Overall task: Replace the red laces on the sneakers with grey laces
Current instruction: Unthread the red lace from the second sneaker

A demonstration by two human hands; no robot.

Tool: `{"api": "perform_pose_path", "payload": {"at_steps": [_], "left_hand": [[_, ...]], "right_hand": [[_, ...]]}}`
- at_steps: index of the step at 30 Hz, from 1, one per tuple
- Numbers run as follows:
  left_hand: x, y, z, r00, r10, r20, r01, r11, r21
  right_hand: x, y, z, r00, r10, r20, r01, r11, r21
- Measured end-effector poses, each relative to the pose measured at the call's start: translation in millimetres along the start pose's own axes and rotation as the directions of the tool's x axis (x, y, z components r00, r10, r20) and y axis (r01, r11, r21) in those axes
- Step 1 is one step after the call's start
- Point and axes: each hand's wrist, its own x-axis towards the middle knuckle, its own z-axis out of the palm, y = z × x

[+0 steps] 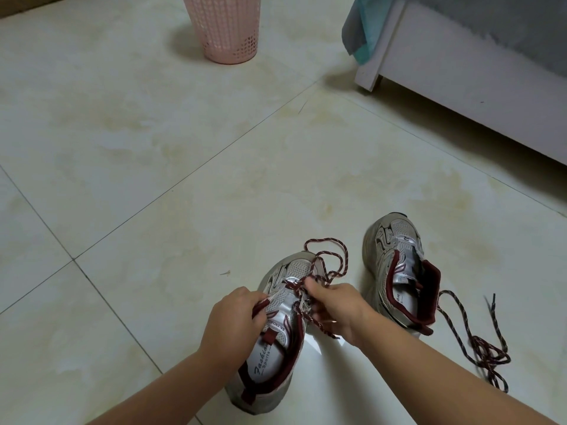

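- The job looks to me less than halfway: the sneaker on the right [395, 271] stands on the floor [153, 148] with its eyelets bare and its tongue thrown open, and its red lace [478, 342] lies in a loose tangle on the tiles just beside it, near the person's right forearm.
- The near sneaker [276, 332] is the one in hand. It sits on the floor between the person's forearms, toe pointing away, and its own red lace [328, 259] is only partly out: a couple of crossings remain low on the front, while the freed length loops up over the toe.
- The left hand [233, 314] has its grip curled round the side of the near sneaker at the eyelet row, steadying it; whether it also pinches a strand I cannot tell.
- The right hand [334, 308] has its grip closed on the lace, fingertips at the crossings and a strand trailing across the palm.
- No grey laces show anywhere, so both relacings are yet to come, as far as I can judge.
- The sneakers are silver-grey mesh with dark red trim and lining, a bit scuffed. The laces are dark red cord flecked with white, with dark tips.
- A pink mesh bin [224, 26] stands well apart at the far side, and a pale bed frame [460, 96] runs along the right.
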Motion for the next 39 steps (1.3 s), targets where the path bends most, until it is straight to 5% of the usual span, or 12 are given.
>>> {"api": "perform_pose_path", "payload": {"at_steps": [3,8,14,19,24,29,31,39], "left_hand": [[-0.1,0.1,0.0,1.000,0.002,-0.004,-0.003,1.000,-0.006],[0.0,-0.3,0.8,1.000,0.006,-0.002,-0.006,1.000,0.000],[0.7,-0.4,1.3,1.000,0.009,-0.012,-0.009,1.000,0.006],[0.4,-0.6,1.5,1.000,0.013,-0.013,-0.013,1.000,0.003],[0.3,-0.2,1.2,1.000,0.009,-0.003,-0.009,1.000,-0.001],[0.9,-0.7,0.6,1.000,0.002,0.014,-0.002,1.000,-0.011],[0.7,-1.3,0.9,1.000,0.003,0.011,-0.003,1.000,-0.019],[0.5,-1.5,3.0,1.000,0.011,-0.027,-0.011,1.000,-0.014]], "right_hand": [[-0.5,0.8,-1.1,0.999,0.020,0.032,-0.019,0.999,-0.027],[0.3,-7.3,-17.5,0.994,-0.028,-0.106,0.044,0.988,0.150],[-5.3,0.3,-8.7,0.987,0.028,0.156,-0.011,0.994,-0.109],[0.0,1.3,-10.6,0.995,-0.095,0.036,0.096,0.995,-0.037],[8.0,-0.7,-22.2,0.935,-0.228,-0.273,0.223,0.974,-0.049],[-4.8,4.4,-7.8,0.987,-0.112,0.112,0.120,0.991,-0.063],[-5.7,5.3,-4.3,0.985,-0.119,0.127,0.132,0.986,-0.099],[1.3,-0.5,-17.2,0.971,-0.149,-0.188,0.157,0.987,0.028]]}}
